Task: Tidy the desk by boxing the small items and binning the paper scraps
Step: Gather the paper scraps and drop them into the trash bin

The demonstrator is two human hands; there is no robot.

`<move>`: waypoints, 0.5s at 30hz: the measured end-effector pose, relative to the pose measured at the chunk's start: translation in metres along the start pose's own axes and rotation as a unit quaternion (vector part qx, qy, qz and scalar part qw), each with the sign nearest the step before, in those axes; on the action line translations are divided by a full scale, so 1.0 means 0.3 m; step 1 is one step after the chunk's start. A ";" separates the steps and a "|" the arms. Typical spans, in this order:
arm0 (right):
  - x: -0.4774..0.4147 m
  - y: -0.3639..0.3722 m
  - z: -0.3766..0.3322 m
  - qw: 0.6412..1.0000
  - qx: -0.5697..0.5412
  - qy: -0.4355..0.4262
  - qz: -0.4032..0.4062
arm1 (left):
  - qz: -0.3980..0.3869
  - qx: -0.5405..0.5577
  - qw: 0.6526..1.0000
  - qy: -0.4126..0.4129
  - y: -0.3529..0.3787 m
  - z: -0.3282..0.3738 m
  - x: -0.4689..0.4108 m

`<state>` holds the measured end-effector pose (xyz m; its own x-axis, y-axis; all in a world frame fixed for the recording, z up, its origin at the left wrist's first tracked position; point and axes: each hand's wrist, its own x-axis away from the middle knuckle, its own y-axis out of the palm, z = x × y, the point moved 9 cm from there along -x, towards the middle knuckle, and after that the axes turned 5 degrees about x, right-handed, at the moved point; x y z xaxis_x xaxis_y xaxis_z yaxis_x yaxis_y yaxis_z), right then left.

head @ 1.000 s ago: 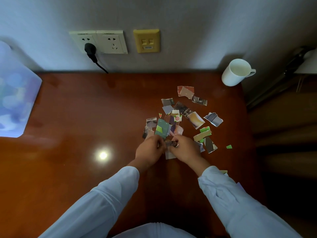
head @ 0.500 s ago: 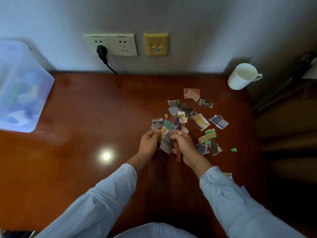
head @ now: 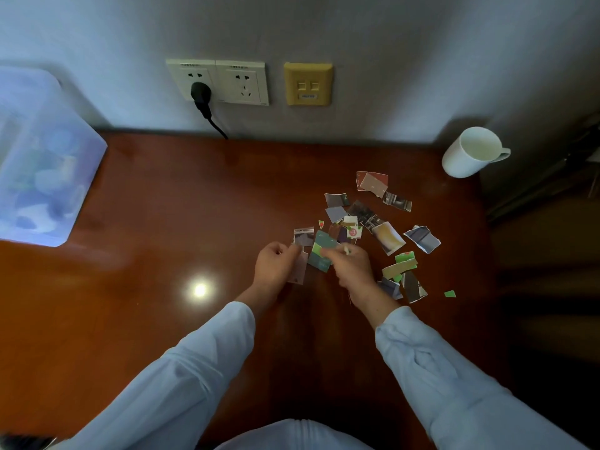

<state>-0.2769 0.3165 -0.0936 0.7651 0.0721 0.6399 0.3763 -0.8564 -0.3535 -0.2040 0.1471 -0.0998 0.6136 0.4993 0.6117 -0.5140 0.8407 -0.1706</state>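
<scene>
— So, what is taking up most of the frame?
— The red-brown desk [head: 162, 222] is filling the middle. A translucent box [head: 48, 164] is sitting on it at the upper left, its contents too blurred to name.
— And over on the right?
— A white mug [head: 467, 154] is standing at the desk's upper right corner, well apart from the box. Below it, the paper scraps [head: 389, 235] are lying scattered right of centre.
— Where are the hands working?
— Both are working at the pile's lower left edge. The left hand [head: 276, 264] is pinching a pale scrap [head: 299, 269] in curled fingers. Just beside it, the right hand [head: 352, 269] is pinching a green scrap [head: 321, 251], though blur is smearing its fingers.
— Anything smaller?
— One tiny green piece [head: 450, 293] is lying alone, right of the pile.
</scene>
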 end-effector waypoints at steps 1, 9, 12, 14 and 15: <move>-0.007 0.004 -0.016 0.998 0.054 -0.026 0.010 | 0.001 -0.078 0.997 0.026 -0.001 0.004 -0.007; -0.002 0.029 -0.102 0.907 0.394 -0.129 0.069 | 0.004 -0.375 0.916 0.143 0.017 0.033 0.003; -0.005 0.043 -0.105 0.900 0.410 -0.133 0.069 | -0.003 -0.380 0.914 0.139 0.021 0.038 -0.004; -0.011 0.049 -0.099 0.908 0.396 -0.125 0.064 | -0.003 -0.379 0.915 0.139 0.021 0.052 -0.003; -0.011 0.050 -0.095 0.911 0.388 -0.123 0.064 | -0.004 -0.382 0.913 0.142 0.022 0.058 -0.003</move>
<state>-0.2888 0.2888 -0.0815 0.8868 0.1918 0.4205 0.4586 -0.2529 -0.8519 -0.2183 0.1487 -0.0880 0.8019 0.4359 0.4086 -0.0069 0.6906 -0.7232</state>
